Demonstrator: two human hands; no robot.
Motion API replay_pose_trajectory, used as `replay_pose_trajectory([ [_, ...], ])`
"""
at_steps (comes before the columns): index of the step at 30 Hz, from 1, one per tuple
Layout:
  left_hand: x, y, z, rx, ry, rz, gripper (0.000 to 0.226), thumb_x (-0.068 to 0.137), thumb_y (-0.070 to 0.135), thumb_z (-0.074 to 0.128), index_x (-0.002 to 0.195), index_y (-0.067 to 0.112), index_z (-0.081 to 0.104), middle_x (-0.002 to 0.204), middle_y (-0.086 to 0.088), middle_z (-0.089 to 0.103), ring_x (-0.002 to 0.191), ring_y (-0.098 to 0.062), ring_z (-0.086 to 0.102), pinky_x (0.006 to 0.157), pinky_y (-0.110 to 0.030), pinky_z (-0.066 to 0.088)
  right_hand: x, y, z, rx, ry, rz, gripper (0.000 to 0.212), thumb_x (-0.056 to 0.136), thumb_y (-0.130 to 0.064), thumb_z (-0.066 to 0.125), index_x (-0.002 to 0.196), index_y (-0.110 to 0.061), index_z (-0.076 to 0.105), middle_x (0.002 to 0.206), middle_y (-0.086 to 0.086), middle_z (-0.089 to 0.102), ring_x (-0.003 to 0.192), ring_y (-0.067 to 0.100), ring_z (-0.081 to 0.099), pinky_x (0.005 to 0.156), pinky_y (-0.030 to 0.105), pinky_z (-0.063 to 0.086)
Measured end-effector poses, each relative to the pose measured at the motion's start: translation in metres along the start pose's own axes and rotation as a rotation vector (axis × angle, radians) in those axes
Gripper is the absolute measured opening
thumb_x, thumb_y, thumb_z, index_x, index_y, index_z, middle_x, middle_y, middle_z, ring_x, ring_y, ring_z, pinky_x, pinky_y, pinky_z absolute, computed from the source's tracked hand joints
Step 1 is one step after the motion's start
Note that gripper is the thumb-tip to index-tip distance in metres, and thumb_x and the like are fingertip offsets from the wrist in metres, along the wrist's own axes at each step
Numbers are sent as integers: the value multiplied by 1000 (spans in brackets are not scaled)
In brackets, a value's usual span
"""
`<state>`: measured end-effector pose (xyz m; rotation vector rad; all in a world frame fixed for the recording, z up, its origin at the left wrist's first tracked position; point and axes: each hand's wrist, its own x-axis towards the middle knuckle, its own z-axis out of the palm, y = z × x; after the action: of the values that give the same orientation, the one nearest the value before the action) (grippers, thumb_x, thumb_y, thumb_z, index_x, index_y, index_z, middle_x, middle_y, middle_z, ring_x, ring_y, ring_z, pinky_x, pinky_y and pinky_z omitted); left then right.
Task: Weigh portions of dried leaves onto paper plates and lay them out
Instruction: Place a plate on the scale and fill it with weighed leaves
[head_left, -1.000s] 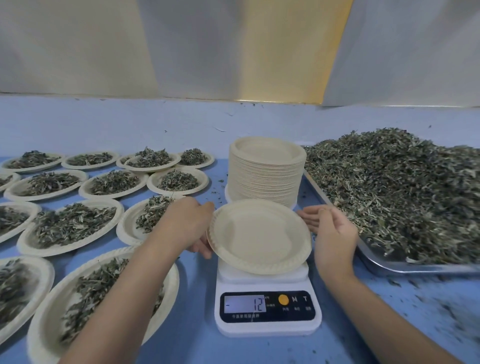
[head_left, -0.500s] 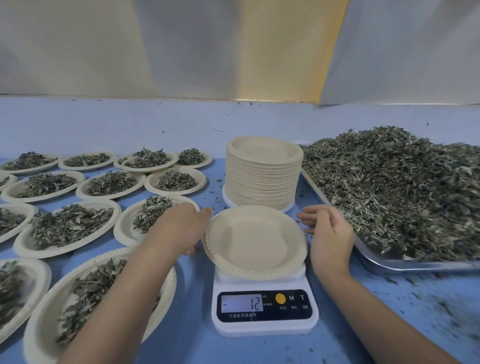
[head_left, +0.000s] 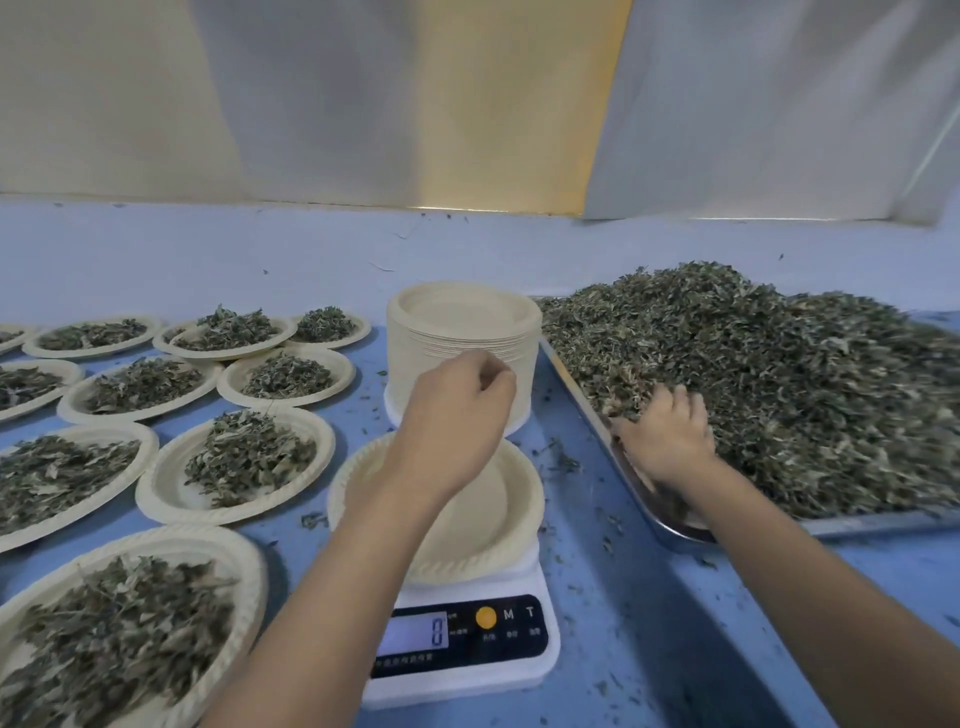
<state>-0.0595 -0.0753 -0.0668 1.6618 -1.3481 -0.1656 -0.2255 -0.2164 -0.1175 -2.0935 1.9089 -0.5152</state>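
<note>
An empty paper plate (head_left: 501, 512) sits on the white digital scale (head_left: 535, 670), whose display reads 0. My left hand (head_left: 457, 415) hovers over the plate in front of the stack of empty plates (head_left: 462, 317), fingers loosely curled, with nothing visible in them. My right hand (head_left: 667, 439) is dug into the near left edge of the big pile of dried leaves (head_left: 789, 374) on the metal tray (head_left: 675, 532), its fingers curled into the leaves.
Several paper plates with leaf portions (head_left: 244, 457) lie in rows on the blue table (head_left: 623, 623) to the left, the nearest (head_left: 130, 623) by my left forearm. Leaf crumbs are scattered around the scale. A pale wall runs along the back.
Both hands have let go of the plate, which now rests on the scale. The display went from -12 to 0. My right hand moved right into the leaf pile; my left rose over the plate.
</note>
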Motion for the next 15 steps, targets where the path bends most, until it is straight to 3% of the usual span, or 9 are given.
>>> replay_pose_trajectory([
  [2,3,11,11,-56,-12,29,17,92,22,50,86,20,66,77,16,60,74,5,52,62,-2,35,6,15,10,-123,-196,190,89,93,-62,35,151,-14,-12,158,12,-20,145,31,-17,117,47,-3],
  [5,8,25,22,-132,-12,46,18,91,21,49,86,22,67,85,13,65,83,-2,57,69,-9,38,16,23,23,-118,-317,270,95,89,-71,30,148,-18,-23,154,12,-31,143,36,-22,115,53,-5],
  [15,23,37,32,-251,11,75,22,91,21,50,78,32,63,87,12,68,82,-4,62,70,-13,43,61,3,42,-41,-41,28,93,92,-60,43,149,-25,-21,153,14,-32,145,36,-12,118,46,3],
])
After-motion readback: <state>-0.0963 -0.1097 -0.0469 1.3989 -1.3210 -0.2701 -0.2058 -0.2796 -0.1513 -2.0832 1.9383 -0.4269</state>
